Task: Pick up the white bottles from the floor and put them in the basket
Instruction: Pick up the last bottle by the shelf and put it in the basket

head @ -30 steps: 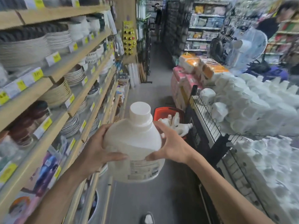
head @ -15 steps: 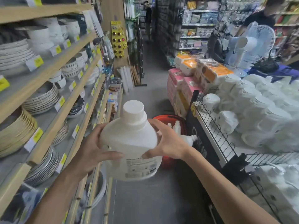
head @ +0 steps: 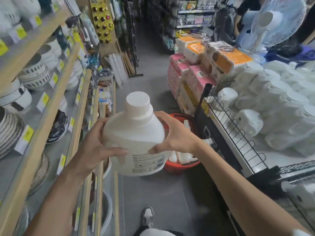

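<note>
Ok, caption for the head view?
Left hand and right hand hold a large white bottle upright in a shop aisle; the red basket beyond already holds smaller white bottles.

Narrow shop aisle where I stood. Grey floor [head: 153,193] ran ahead between the stock. On my left were wooden shelves [head: 56,86] stacked with plates and bowls [head: 10,126], with yellow price tags [head: 28,134] along the edges. On my right, a black wire rack [head: 226,126] held heaped white wrapped goods [head: 281,106]. Beyond it, pink and orange packs [head: 196,77] were piled up. A standing fan [head: 276,19] stood farther back. The far shelving [head: 192,16] was blurred.
</note>
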